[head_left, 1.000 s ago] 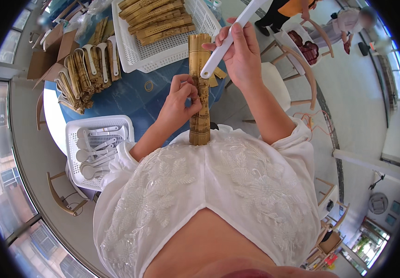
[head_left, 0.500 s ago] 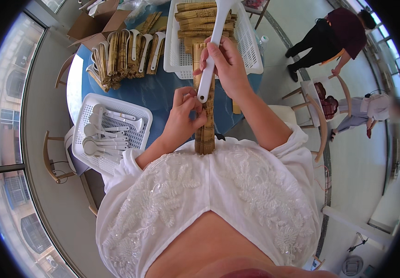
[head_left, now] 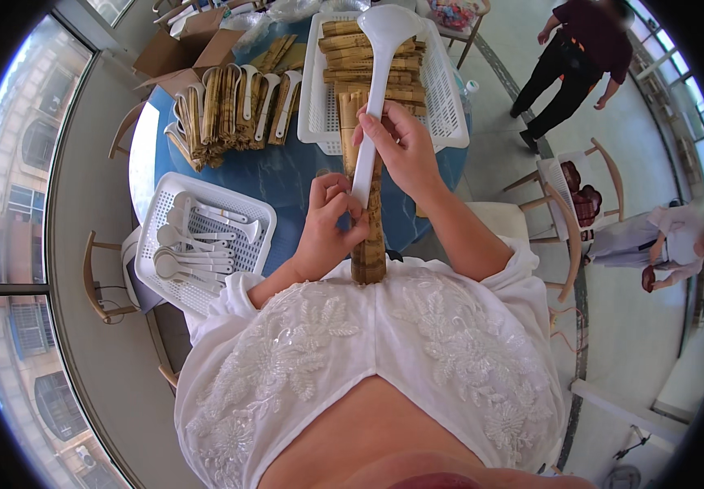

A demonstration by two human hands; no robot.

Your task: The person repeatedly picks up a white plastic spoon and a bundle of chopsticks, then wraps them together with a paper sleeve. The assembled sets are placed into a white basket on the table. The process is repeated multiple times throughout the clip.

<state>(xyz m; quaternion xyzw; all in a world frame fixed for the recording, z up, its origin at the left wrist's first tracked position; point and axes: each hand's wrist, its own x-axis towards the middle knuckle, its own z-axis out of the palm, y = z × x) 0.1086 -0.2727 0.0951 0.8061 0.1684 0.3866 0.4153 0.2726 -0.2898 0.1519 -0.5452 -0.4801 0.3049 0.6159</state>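
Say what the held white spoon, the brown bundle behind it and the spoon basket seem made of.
White spoon: probably plastic, perhaps ceramic; smooth, glossy highlights.
Brown bundle: likely bamboo, satiny; narrow straw-coloured slats.
Spoon basket: apparently moulded plastic, smooth; regular perforations.

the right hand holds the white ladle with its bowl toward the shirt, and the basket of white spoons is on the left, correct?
Not quite: in the head view, the right hand holds the white ladle with its bowl away from the shirt, not toward it. The rest stands.
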